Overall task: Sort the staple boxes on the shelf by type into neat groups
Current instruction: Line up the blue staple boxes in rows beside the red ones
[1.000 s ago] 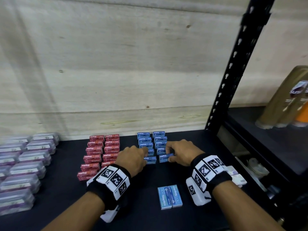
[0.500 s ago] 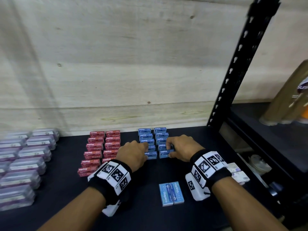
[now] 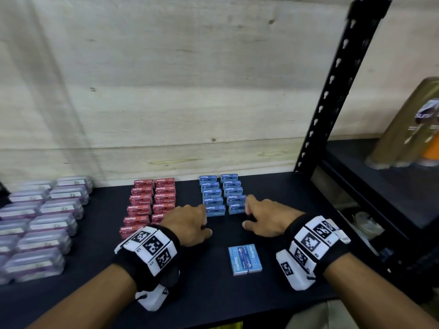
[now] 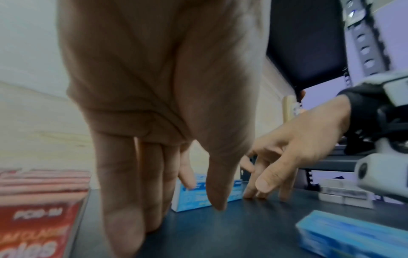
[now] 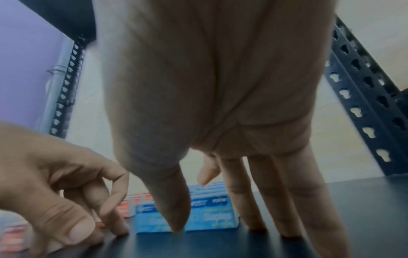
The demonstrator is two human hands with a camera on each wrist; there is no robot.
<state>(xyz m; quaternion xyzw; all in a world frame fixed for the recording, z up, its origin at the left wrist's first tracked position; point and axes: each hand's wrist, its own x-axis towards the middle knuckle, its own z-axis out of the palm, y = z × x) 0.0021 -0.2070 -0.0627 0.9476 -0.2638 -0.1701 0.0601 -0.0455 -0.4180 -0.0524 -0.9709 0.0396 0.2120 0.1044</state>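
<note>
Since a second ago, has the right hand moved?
Yes. The right hand has drawn back toward the person, off the front of the blue rows; it gripped the front blue box before and now holds nothing.

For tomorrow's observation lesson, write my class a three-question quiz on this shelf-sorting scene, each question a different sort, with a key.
1. True or false: the left hand grips a red staple box.
2. Which colour are the two loose boxes lying nearest the person? A red, B blue, C purple.
3. Fill in: the blue rows stand to the ___ of the red rows.

Key: 1 false, both it and the right hand hold nothing, fingers down on the shelf; 2 B; 3 right.
</note>
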